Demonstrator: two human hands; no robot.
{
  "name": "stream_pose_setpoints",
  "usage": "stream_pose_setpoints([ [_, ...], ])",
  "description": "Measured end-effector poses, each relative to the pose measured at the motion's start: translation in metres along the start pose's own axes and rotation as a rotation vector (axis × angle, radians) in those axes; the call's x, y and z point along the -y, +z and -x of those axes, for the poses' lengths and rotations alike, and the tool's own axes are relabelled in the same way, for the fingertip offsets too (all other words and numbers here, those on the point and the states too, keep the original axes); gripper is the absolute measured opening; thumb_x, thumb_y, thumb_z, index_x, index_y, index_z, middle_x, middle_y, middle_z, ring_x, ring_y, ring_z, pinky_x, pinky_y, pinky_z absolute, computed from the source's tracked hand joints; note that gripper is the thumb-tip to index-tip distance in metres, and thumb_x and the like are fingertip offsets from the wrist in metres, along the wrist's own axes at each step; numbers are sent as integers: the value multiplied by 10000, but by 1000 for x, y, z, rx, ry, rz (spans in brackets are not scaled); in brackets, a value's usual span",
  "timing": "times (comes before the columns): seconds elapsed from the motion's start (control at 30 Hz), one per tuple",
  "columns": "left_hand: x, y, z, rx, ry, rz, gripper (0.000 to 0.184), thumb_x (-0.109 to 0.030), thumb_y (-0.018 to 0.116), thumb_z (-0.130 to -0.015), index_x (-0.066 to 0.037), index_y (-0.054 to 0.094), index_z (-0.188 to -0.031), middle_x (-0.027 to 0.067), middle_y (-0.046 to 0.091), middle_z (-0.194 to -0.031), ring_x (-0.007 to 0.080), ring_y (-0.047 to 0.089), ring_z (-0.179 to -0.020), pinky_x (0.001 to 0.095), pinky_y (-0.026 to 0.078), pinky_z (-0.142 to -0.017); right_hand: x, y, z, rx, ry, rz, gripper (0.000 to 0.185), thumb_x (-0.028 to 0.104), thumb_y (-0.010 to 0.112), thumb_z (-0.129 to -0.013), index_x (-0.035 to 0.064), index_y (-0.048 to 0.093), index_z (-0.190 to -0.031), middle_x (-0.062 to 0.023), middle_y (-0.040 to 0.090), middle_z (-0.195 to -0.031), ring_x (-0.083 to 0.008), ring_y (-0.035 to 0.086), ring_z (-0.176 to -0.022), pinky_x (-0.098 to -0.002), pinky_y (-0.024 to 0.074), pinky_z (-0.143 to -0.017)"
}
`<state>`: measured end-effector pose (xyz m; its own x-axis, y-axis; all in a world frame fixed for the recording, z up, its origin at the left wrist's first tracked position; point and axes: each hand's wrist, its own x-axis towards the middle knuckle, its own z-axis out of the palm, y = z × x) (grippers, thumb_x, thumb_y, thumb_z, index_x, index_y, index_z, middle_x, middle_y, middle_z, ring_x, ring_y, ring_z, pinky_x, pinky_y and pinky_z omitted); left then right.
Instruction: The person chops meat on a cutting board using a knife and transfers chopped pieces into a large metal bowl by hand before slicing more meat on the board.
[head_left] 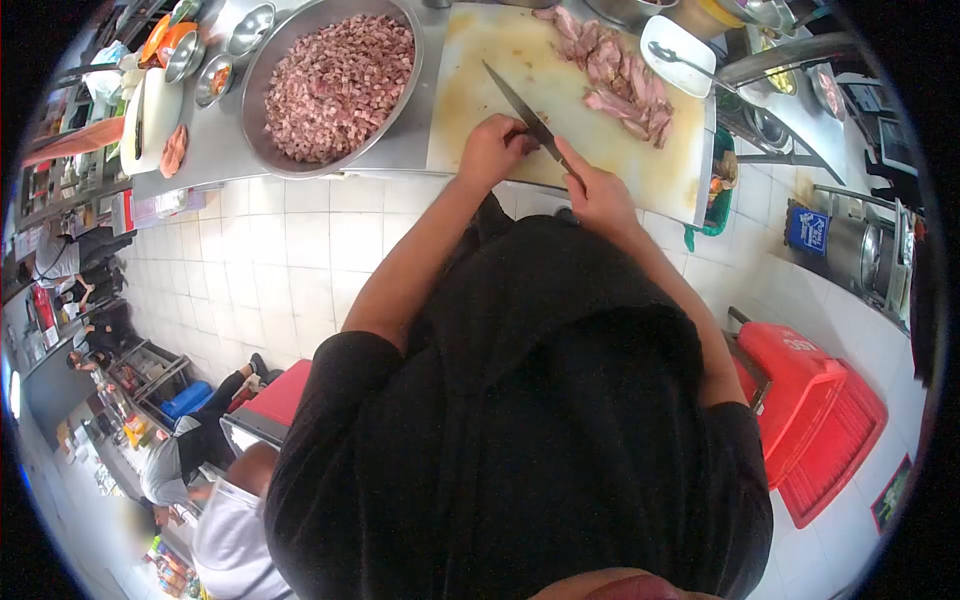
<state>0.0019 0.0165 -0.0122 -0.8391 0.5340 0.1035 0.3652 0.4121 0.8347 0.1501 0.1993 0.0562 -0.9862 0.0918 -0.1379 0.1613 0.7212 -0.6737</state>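
Observation:
My right hand (603,203) grips the handle of a kitchen knife (522,112), whose long blade points up and left across the white cutting board (470,60). Close to the left side of the blade is my left hand (493,152), with its fingers curled together near the board's front edge. Whatever lies under those fingertips, if anything, is too small or hidden to make out. Strips of pinkish meat (612,75) are piled on the far right part of the board. To the left, a large metal bowl (252,110) holds a heap of diced meat (340,85).
A white dish (675,75) with a spoon (690,62) stands at the board's back right. Small metal bowls (250,30) and another board (165,110) sit at the far left. Red plastic crates (815,400) stand behind me on the right; several people are at left.

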Motion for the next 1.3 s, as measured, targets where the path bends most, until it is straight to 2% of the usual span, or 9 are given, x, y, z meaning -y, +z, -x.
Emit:
stream_pose_setpoints([
  [0.13,-8,0,3,-43,-15,135,160,-42,765,-844,-29,760,-1004,169,730,-966,354,729,-874,411,592,-787,11,-21,15,52,28,84,665,233,571,-1012,356,367,-1633,-268,700,-830,-472,696,-798,-587,547,-756],
  [0.23,-10,0,4,-105,35,-8,86,-68,770,-827,-22,739,-894,157,696,-881,344,709,-831,431,572,-752,17,-27,25,103,29,125,661,232,580,-1015,365,371,-1628,-262,701,-839,-470,696,-805,-586,549,-755],
  [0.53,5,8,5,-155,136,-74,27,-27,719,-800,-30,714,-826,163,689,-860,382,682,-852,475,561,-773,28,-29,21,146,48,183,654,218,568,-1012,360,378,-1622,-252,697,-837,-461,699,-808,-589,549,-752],
  [0.63,10,8,5,-130,125,-116,71,-35,721,-831,-45,738,-900,167,726,-925,385,711,-869,467,575,-794,34,-29,17,146,36,225,654,214,559,-1013,358,377,-1624,-256,696,-837,-457,699,-802,-589,547,-747],
  [0.73,11,10,3,-153,177,-126,33,-45,725,-802,-18,713,-816,165,698,-866,390,682,-865,478,560,-794,10,3,4,91,17,174,662,206,557,-1010,359,375,-1628,-259,693,-834,-454,701,-802,-593,544,-738],
  [0.83,5,6,4,-140,150,-75,45,-56,726,-824,-14,727,-839,169,704,-874,384,684,-864,474,558,-799,3,13,-2,51,7,91,661,213,559,-1009,359,377,-1628,-262,699,-851,-458,701,-814,-598,538,-747],
  [1.03,-4,-1,11,-126,141,-34,79,-62,708,-921,-11,747,-966,188,731,-938,383,715,-871,445,574,-793,13,-7,8,-29,-20,14,655,240,560,-1015,357,370,-1631,-282,702,-874,-470,698,-830,-592,540,-783],
  [1.13,0,0,12,-156,140,-13,78,-65,707,-925,-9,745,-965,183,732,-949,372,718,-864,439,574,-784,24,-19,19,21,43,70,631,171,598,-990,299,471,-1595,-253,701,-859,-456,681,-782,-523,529,-732],
  [1.3,-1,3,16,-215,138,-25,47,-14,700,-862,-16,737,-892,167,719,-898,379,697,-868,457,569,-795,36,-28,25,117,85,147,632,170,598,-984,300,476,-1590,-259,703,-879,-465,686,-828,-537,531,-760],
])
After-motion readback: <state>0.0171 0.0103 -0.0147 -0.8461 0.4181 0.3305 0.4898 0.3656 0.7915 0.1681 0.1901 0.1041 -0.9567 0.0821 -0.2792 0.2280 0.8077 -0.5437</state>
